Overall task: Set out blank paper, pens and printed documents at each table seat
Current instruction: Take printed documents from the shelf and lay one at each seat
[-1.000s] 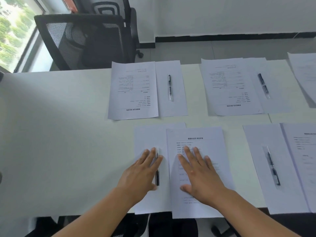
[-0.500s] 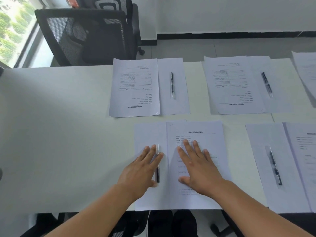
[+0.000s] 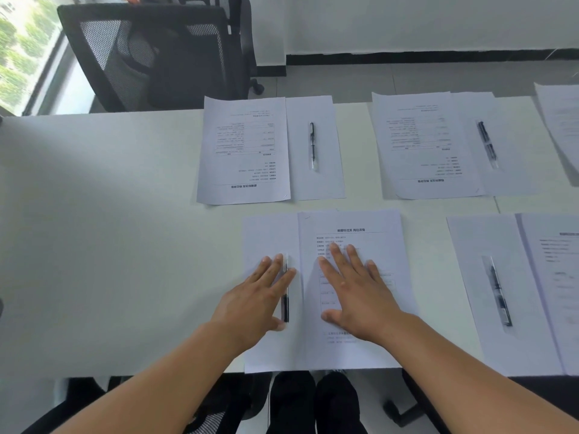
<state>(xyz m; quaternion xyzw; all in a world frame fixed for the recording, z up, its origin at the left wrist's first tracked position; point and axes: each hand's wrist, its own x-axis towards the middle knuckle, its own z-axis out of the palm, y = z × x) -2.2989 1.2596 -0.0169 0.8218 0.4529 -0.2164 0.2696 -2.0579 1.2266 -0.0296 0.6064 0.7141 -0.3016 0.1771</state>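
Over at ten o'clock a black mesh chair stands pushed back from the white table, beside the window, and the stretch of tabletop before it carries no set. Coming right, at six o'clock, the person's left hand lies flat with straight fingers on a blank sheet, its index finger resting along a pen that points toward twelve; nothing is gripped, the palm seems only to pin pen and paper so neither slides. Just beside it the right hand, equally flat and spread, presses on the printed document, whose left edge overlaps the blank sheet; I would guess both hands are squaring this set against the near table edge, the finishing touch for this seat. Straight above, at twelve o'clock, the opposite seat is already laid: a far printed sheet turned to face that side, with a far pen lying on blank paper at its right. Toward one o'clock a second far set mirrors it, pen included. At three o'clock the neighbouring near seat has its own pen on a blank page with a document partly cut off by the frame. Each layout faces its own chair, which explains the reversed print across the table.
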